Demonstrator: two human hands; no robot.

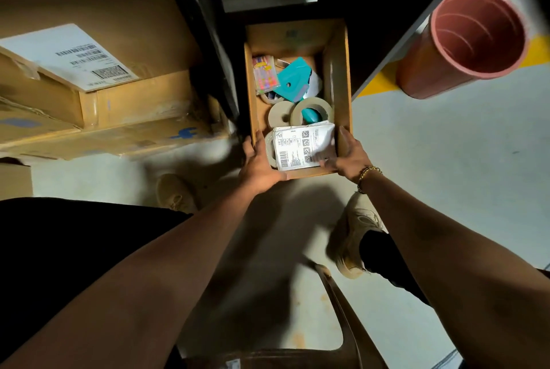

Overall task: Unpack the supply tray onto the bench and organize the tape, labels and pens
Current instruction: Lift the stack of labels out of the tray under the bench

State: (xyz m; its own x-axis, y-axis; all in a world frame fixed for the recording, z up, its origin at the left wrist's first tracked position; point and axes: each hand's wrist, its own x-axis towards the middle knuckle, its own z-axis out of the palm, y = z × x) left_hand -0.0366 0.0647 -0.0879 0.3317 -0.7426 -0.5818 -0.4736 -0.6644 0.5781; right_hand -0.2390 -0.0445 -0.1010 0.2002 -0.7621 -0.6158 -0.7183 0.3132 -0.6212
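An open cardboard supply tray [339, 79] sits low on the floor, partly under a dark bench. Both hands grip its near end: my left hand [260, 161] holds the near left corner, my right hand [348, 157] the near right corner. Inside lie a stack of white printed labels [300, 145], two tan tape rolls [281, 114] [312, 108], a teal tape dispenser [293, 81] and a pack of coloured pens [265, 73]. A third tape roll peeks out under the labels by my left thumb.
Large cardboard boxes [98, 100] with a shipping label stand at the left. A reddish-brown tube [464, 41] stands at the right by a yellow floor stripe. My shoes [354, 231] are on the pale floor below the tray.
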